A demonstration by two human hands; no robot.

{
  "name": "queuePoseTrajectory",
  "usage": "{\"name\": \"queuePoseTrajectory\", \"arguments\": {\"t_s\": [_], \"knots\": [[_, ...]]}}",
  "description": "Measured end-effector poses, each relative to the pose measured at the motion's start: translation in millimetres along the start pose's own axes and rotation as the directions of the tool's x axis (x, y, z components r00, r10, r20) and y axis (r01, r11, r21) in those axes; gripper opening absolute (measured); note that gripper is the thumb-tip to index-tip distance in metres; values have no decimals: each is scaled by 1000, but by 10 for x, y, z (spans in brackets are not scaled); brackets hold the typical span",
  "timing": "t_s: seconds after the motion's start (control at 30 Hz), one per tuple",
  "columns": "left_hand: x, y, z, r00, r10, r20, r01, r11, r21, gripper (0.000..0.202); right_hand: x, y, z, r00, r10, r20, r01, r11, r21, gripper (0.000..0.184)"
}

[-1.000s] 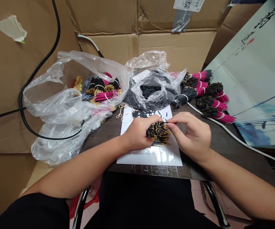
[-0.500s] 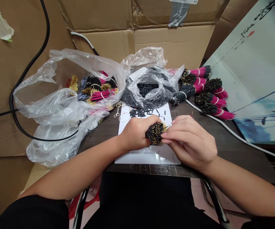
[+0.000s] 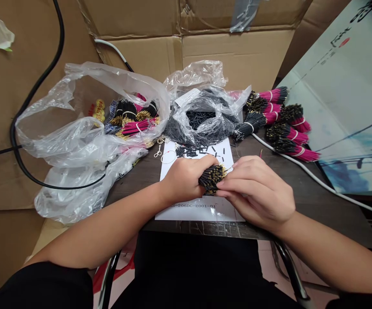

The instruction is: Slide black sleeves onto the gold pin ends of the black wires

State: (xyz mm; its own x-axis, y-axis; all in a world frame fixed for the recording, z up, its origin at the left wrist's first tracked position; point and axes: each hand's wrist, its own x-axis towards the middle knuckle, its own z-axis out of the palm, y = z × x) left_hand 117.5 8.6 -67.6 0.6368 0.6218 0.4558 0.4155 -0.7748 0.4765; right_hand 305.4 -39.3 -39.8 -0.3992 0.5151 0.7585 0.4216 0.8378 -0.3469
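My left hand point(image 3: 187, 178) is wrapped round a bundle of black wires point(image 3: 211, 178), whose gold metal tips face toward me and to the right. At the right side of those tips, the thumb and fingers of my right hand point(image 3: 258, 189) are pinched together. What the pinch holds, if anything, is too small to make out. Beneath both hands lies a white printed sheet point(image 3: 202, 213). Small black sleeves point(image 3: 192, 152) are scattered on the sheet's far part, just beyond my left hand.
An open clear bag of black sleeves point(image 3: 205, 128) stands behind the sheet. Left of it, a plastic bag point(image 3: 86, 81) contains banded pink and black wire bundles. More wire bundles point(image 3: 291, 135) lie at the right, beside a white cable point(image 3: 315, 174). Cardboard point(image 3: 231, 56) walls the back.
The fingertips of my right hand have shifted slightly left along the wire tips. My left hand keeps its hold on the bundle, and the camera view has moved a little.
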Motion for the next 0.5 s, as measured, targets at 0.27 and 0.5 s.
{"name": "queuePoseTrajectory", "arguments": {"t_s": [0.27,0.5], "knots": [[-3,-19,0,1000,-14,8,13,999,53,32,-1,-4,-15,999,-52,1,52,989,-138,21],[-6,-2,-22,999,-45,28,42,994,102,27,-6,0,-58,999,-42,-14,39,986,-162,23]]}}
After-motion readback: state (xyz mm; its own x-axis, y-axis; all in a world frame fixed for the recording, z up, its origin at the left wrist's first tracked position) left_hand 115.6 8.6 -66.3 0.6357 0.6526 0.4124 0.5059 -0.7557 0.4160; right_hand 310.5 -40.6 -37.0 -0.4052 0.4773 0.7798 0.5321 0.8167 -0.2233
